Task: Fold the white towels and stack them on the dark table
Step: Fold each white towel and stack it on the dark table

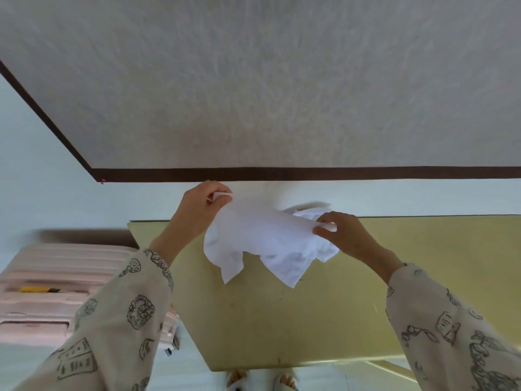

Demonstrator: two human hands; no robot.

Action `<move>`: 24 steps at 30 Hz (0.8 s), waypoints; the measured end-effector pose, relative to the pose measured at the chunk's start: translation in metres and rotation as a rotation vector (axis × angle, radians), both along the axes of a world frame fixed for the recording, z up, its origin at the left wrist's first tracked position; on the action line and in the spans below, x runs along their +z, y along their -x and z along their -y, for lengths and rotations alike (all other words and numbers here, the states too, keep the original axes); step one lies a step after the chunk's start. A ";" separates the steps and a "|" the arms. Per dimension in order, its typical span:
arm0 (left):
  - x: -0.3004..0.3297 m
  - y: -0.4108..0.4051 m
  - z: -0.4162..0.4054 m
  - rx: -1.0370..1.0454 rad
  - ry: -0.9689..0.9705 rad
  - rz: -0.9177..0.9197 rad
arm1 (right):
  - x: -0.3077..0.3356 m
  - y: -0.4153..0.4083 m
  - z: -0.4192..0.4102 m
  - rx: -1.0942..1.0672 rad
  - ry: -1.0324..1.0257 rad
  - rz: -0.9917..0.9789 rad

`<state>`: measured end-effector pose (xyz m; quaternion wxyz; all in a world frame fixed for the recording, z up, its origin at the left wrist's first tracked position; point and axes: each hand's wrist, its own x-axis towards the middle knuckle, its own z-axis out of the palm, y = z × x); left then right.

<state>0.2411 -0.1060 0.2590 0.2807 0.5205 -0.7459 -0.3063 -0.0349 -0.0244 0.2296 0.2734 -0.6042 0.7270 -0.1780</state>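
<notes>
While both hands hold it up over the yellow-green worktop [324, 320], the white towel [262, 238] hangs limp: thin, light, floppy, so prob. best held by corners. Left hand [201, 208] fingers pinch the far-left corner, right hand [342, 232] fingers pinch the right edge. Long axis runs approx. left-right, loose corners drooping.
</notes>
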 end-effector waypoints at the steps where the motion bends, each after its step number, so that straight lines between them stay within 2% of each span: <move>1: -0.007 0.000 -0.007 0.009 -0.029 0.009 | -0.002 0.005 -0.008 -0.006 0.014 0.000; 6: -0.057 -0.002 -0.063 -0.035 -0.229 0.071 | -0.027 0.027 -0.060 -0.003 -0.055 0.031; 12: -0.141 0.003 -0.132 -0.171 -0.627 0.279 | -0.090 0.041 -0.110 0.108 -0.373 -0.042; 15: -0.168 0.006 -0.142 -0.074 -0.661 0.302 | -0.116 0.041 -0.120 0.091 -0.456 -0.018; 18: -0.187 0.009 -0.142 0.023 -0.687 0.289 | -0.135 0.043 -0.120 0.026 -0.456 0.018; 24: -0.215 0.019 -0.114 0.267 -0.658 0.092 | -0.174 0.052 -0.082 -0.266 -0.340 0.208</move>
